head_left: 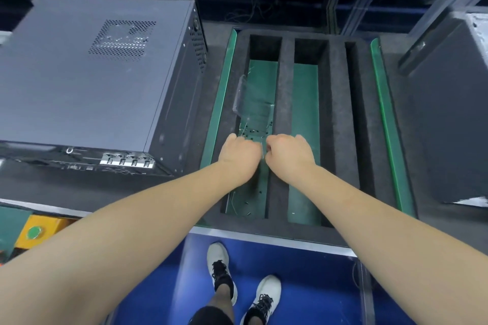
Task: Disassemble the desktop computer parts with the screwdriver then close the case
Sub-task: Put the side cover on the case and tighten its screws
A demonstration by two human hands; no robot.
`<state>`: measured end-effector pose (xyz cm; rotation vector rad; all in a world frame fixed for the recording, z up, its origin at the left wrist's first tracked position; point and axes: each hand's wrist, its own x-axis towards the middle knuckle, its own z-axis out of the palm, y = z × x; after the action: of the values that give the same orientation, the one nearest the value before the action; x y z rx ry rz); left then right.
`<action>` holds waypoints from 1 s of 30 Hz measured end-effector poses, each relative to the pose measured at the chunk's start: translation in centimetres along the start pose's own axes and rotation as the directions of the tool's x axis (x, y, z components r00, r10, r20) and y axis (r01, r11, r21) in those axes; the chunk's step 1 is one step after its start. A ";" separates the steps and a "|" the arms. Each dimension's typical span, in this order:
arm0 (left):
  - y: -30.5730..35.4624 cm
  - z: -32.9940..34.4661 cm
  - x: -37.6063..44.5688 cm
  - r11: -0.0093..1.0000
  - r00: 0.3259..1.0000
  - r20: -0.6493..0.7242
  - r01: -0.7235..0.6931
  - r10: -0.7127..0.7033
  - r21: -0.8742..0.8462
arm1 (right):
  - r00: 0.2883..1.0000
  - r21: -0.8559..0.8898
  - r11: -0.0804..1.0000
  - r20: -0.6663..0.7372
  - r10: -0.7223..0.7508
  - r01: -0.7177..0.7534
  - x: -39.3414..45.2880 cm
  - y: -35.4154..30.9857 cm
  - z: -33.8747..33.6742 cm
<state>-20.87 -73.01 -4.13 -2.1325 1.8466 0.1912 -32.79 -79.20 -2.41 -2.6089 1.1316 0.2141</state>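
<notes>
While both curled hands, left hand [239,152] and right hand [286,152], hide their fingertips over the foam tray [282,124], any grip unclear, the closed case [89,74] lies flat at left, long axis running front-to-back.

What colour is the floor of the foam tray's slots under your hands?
Green, inside the black foam tray; the head view shows it best.

An assembly-line workshop: foam-slotted tray [280,124], metal-edged workbench [264,239], yellow push-button box [39,229], blue floor [303,285].
</notes>
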 end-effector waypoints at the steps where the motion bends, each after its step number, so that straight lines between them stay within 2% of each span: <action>1: 0.0 0.0 -0.1 0.998 0.999 -0.025 0.035 -0.036 -0.046 | 0.998 -0.108 0.993 -0.039 -0.055 0.050 -0.1 -0.1 0.2; 4: -0.6 -0.4 -0.2 0.946 0.972 -0.114 0.168 -0.206 -0.276 | 0.967 -0.348 0.912 -0.049 -0.251 0.219 -0.5 -1.0 0.9; 5: -0.9 -0.5 -0.2 0.892 0.955 -0.107 0.212 -0.275 -0.398 | 0.954 -0.392 0.878 -0.002 -0.300 0.275 -0.7 -1.4 1.2; 7: -1.7 -0.9 -0.3 0.705 0.926 -0.036 0.261 -0.376 -0.659 | 0.928 -0.444 0.816 0.131 -0.350 0.370 -1.0 -2.6 2.1; 10: -2.3 -1.0 -0.8 0.402 0.886 0.031 0.241 -0.463 -0.883 | 0.905 -0.432 0.804 0.306 -0.296 0.409 -1.1 -4.6 3.9; 12: -2.6 -1.0 -1.5 0.276 0.874 0.053 0.210 -0.484 -0.938 | 0.896 -0.422 0.815 0.373 -0.243 0.396 -1.0 -5.6 5.1; 14: -3.0 -1.0 -2.2 0.199 0.870 0.078 0.197 -0.486 -0.960 | 0.882 -0.400 0.834 0.428 -0.197 0.381 -0.9 -6.3 6.1; 17: -3.6 -0.7 -2.9 0.151 0.859 0.105 0.206 -0.502 -0.967 | 0.857 -0.360 0.859 0.490 -0.157 0.363 -0.9 -7.2 7.0; 25: -3.7 -0.4 -3.3 0.142 0.867 0.100 0.192 -0.489 -0.971 | 0.804 -0.200 0.939 0.583 -0.115 0.280 -0.2 -7.5 6.4; 27: -3.7 -0.4 -3.2 0.134 0.867 0.101 0.190 -0.488 -0.973 | 0.832 -0.143 0.958 0.538 -0.135 0.247 0.3 -7.3 5.1; 30: -3.8 -0.5 -2.8 0.144 0.850 0.096 0.198 -0.519 -0.970 | 0.926 0.011 0.992 0.359 -0.121 0.125 1.5 -6.2 3.1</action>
<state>-17.61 -70.07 -2.28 -3.5419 1.2236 1.3337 -27.31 -75.19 -4.41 -2.4995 0.8378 0.6425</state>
